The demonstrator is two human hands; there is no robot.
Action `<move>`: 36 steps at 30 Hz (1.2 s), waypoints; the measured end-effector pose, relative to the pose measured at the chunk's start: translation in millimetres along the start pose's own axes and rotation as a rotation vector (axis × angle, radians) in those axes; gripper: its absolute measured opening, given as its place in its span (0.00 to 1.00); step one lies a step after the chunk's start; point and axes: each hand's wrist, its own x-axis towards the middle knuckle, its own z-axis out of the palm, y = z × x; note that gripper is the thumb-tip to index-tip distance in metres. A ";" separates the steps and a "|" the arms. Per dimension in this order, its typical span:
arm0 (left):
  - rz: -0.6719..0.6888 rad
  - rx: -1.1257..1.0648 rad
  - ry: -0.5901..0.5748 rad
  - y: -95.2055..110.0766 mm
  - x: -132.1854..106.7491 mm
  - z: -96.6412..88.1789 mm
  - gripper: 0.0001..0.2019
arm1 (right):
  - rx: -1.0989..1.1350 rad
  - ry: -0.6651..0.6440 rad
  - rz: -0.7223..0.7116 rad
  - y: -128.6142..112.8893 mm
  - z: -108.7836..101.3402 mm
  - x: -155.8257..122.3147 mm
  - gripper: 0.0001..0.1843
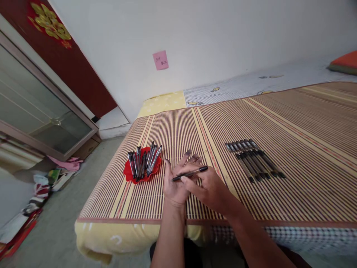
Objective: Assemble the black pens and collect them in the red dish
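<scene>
My left hand [175,178] lies palm up over the bamboo mat [292,123] with its fingers stretched out. My right hand [208,188] is closed on a black pen [191,173] and holds it across the left palm, the tip pointing left. A red dish [128,174] with several black pens [143,162] sits just to the left of my hands. To the right, a row of several black pens [255,160] lies side by side on the mat.
The mat covers a bed with a yellow sheet [164,102] against a white wall with a pink note [160,60]. An orange cushion [346,61] lies far right. Clothes and clutter [41,186] sit on the floor at left, below a glass-fronted cabinet [36,111].
</scene>
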 end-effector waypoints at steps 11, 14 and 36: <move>-0.001 -0.028 -0.006 0.2 -0.2 2.5 0.41 | 0.040 -0.013 -0.003 -1.7 -2.2 -0.2 0.14; -0.010 -0.033 0.005 0.7 -0.4 3.2 0.40 | 0.043 0.008 0.024 -4.6 -3.6 0.6 0.16; -0.008 -0.001 0.058 2.1 -1.1 8.5 0.41 | 0.017 -0.033 -0.007 -0.4 -3.7 0.7 0.15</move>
